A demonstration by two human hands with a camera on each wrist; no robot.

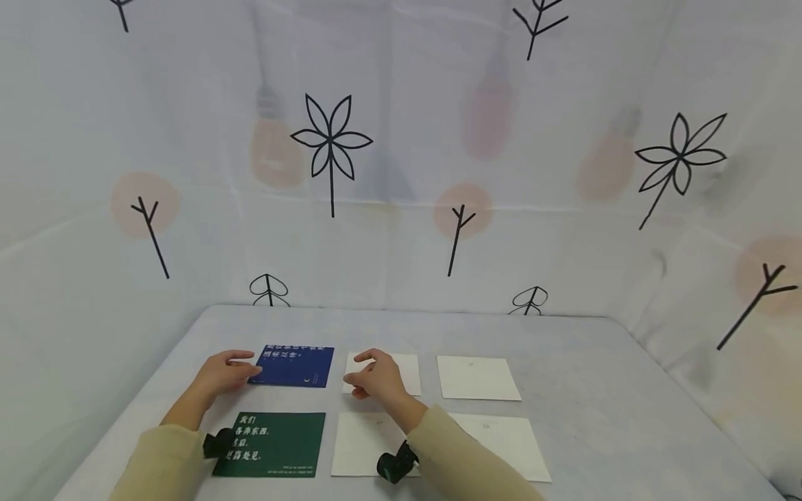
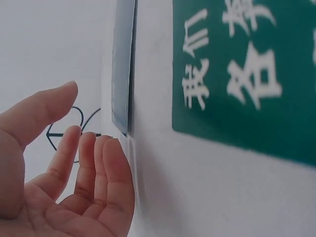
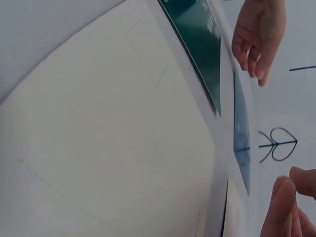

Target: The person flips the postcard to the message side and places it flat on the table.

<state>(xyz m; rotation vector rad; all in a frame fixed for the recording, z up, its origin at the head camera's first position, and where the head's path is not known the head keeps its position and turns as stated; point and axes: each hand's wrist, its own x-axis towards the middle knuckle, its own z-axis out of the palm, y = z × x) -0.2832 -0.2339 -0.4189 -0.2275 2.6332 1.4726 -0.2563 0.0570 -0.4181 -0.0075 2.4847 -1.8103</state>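
Observation:
A blue postcard (image 1: 291, 369) with white print, upside down to me, lies at the back left of the table. My left hand (image 1: 222, 372) is at its left edge, fingers loosely bent and thumb apart; the left wrist view shows nothing gripped. In front of it lies a green postcard (image 1: 276, 445) with white writing. Over a cream postcard (image 1: 407, 369) in the back middle hovers my right hand (image 1: 379, 379), its fingers loosely curved with nothing visible between them. The nearer cream postcard (image 3: 118, 128) shows a faint stamp box and dotted lines.
Another cream postcard (image 1: 479, 379) lies at the back right, with one more cream postcard (image 1: 514, 445) in front of it. All lie on a white-covered table (image 1: 595, 417). A pale curtain (image 1: 401, 243) with printed flowers and twigs hangs behind and beside it.

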